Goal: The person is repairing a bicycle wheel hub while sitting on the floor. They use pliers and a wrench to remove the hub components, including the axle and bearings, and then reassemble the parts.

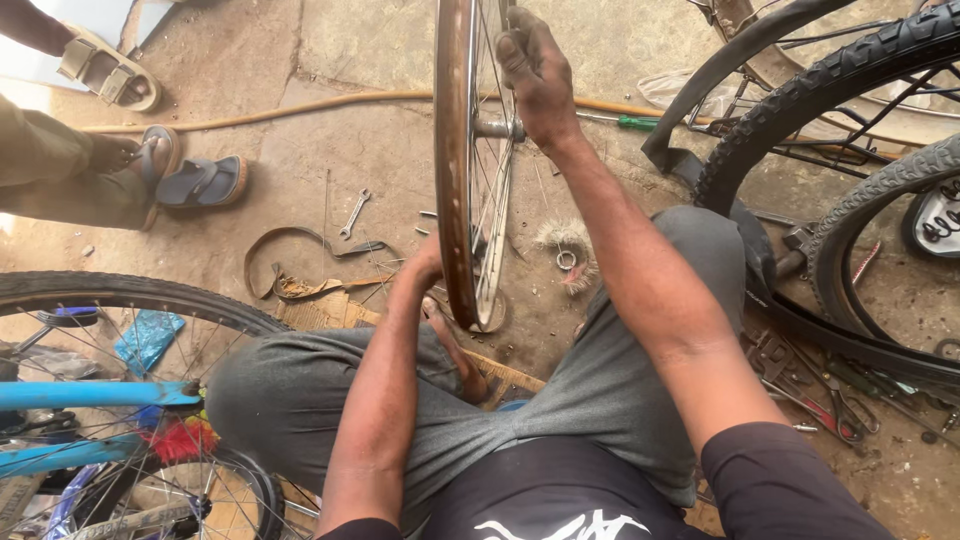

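**A:** What have I got in hand here?

**B:** A bare bicycle rim (455,170), no tyre on it, standing upright on edge between my knees; its lower end rests on a flat piece of board (500,372) on the ground; the hub (492,127) and spokes face my right side.

**A:** And the hands?

**B:** My right hand (535,75) is up high, fingers (512,48) curled closed around the spokes near the top of the wheel, just above the hub; my left hand (430,265) is down low against the rim's outer edge near the bottom; its fingers are hidden behind the rim, so I cannot tell whether they grip or only press.

**A:** Which step would you call this?

**B:** I judge it as steadying and checking the wheel, likely feeling the spokes; the rim is braced, not yet turned.

**A:** What does the next move ask of me?

**B:** Keep the low hand firm so the rim stays upright; loosen the top grip only enough to shift to another spoke; a small spanner (354,212) lies on the ground to the left, well apart from both hands, and pliers (845,412) lie on my right near a tyre (800,110); reaching either would mean freeing one hand.
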